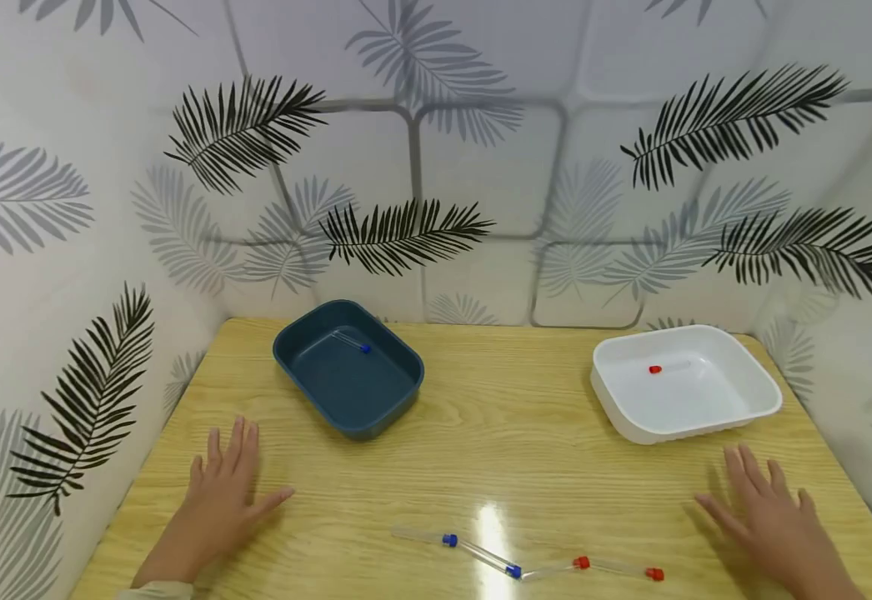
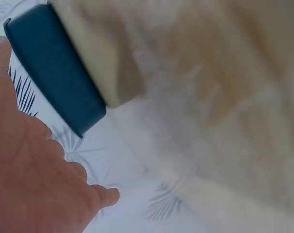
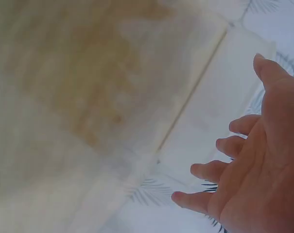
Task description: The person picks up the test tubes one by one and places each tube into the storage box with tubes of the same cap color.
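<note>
My left hand [image 1: 218, 500] is at the left of the wooden table, fingers spread, holding nothing. Ahead of it and to its right stands a dark blue basin [image 1: 353, 423] with a blue-capped clear tube [image 1: 364, 348] inside. On the right side my right hand [image 1: 774, 521] also has spread fingers and no object. Just beyond it is a white basin [image 1: 631, 414], where a red-capped tube [image 1: 655, 369] lies. Between the hands, near the front, two blue-capped tubes [image 1: 485, 554] and two red-capped tubes [image 1: 619, 568] form a rough end-to-end line.
A leaf-patterned wall covering [image 1: 481, 283] encloses the table [image 1: 496, 458] at the back and both sides. Light glares off the tabletop near the middle tubes. In both wrist views the table surface is blurred.
</note>
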Motion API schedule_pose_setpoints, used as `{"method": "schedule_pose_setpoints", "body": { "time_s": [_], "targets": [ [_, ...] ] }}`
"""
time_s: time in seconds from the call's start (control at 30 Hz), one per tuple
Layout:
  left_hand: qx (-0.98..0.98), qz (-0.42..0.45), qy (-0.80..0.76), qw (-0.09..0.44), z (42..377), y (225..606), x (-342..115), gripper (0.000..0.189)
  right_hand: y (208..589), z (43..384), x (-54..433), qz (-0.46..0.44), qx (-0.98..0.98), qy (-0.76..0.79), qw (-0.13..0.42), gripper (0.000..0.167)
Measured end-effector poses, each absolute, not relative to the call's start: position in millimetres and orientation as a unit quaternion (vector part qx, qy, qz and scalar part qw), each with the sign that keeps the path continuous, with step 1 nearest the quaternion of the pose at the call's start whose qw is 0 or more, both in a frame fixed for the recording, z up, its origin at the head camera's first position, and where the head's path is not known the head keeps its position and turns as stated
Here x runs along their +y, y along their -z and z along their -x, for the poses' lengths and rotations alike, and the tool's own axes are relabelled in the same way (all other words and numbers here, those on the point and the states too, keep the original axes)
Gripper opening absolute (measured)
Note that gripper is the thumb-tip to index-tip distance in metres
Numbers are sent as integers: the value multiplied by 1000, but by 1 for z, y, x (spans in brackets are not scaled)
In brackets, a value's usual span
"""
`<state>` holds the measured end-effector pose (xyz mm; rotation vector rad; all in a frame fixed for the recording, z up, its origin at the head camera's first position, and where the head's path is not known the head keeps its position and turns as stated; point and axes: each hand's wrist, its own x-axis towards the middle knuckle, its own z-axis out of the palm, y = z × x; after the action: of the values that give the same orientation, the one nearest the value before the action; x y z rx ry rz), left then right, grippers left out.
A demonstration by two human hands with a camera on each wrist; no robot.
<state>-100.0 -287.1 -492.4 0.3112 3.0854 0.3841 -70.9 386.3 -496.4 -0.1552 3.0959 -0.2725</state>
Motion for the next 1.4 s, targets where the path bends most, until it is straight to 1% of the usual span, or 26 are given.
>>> {"method": "schedule_pose_setpoints", "body": {
  "time_s": [0.13, 0.27, 0.4, 0.57, 0.8, 0.97, 1.17, 1.4],
  "targets": [
    [988, -99, -121, -2, 104, 481, -293, 100, 481, 78, 379, 75, 994, 84, -9, 82],
    [987, -109, -117, -6, 107, 472, -298, 99, 464, 83, 365, 97, 988, 115, -35, 81],
    [987, -136, -85, -30, 112, 466, -301, 99, 453, 85, 345, 122, 982, 126, -64, 78],
    [984, -155, -67, -57, 122, 455, -302, 98, 443, 87, 316, 139, 979, 134, -59, 77],
    [981, -168, -81, -58, 131, 440, -299, 98, 439, 96, 272, 172, 975, 140, -35, 75],
    [976, -197, -59, -71, 147, 436, -300, 98, 437, 107, 244, 216, 967, 132, -36, 70],
    [974, -213, -58, -41, 174, 433, -302, 99, 431, 118, 213, 264, 957, 112, -38, 65],
    [980, -182, -83, 5, 208, 435, -300, 95, 420, 132, 167, 320, 944, 74, -46, 62]
  ]
}}
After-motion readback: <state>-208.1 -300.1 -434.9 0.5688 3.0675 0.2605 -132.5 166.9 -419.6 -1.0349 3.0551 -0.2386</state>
